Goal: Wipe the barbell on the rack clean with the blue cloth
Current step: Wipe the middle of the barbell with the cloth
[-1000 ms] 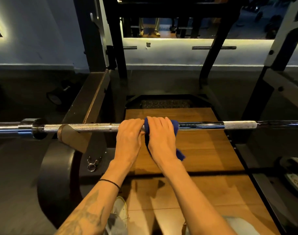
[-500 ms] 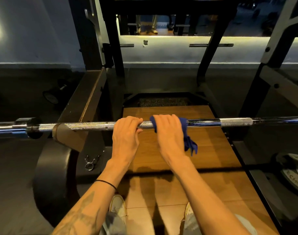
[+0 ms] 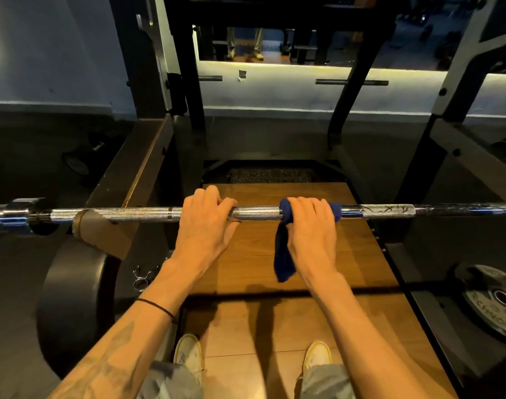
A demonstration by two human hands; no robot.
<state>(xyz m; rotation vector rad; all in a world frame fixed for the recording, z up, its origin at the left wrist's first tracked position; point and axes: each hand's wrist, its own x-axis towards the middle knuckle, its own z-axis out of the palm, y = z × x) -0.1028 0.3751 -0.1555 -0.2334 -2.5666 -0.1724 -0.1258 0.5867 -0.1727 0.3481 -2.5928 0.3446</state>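
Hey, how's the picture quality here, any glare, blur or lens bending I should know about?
Head view: dim overall, lit mainly by a glowing strip along the white back wall; bright glints on the knurled steel barbell; wide-angle bending curves the black rack uprights; both hands and the dark blue cloth are sharp, while the frame's corners smear.

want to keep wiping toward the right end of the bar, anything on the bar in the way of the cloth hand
Nothing visible blocks it. The right hand presses the blue cloth onto the barbell, and the shaft to its right runs bare to the frame edge. The left hand grips the bar on the other side.
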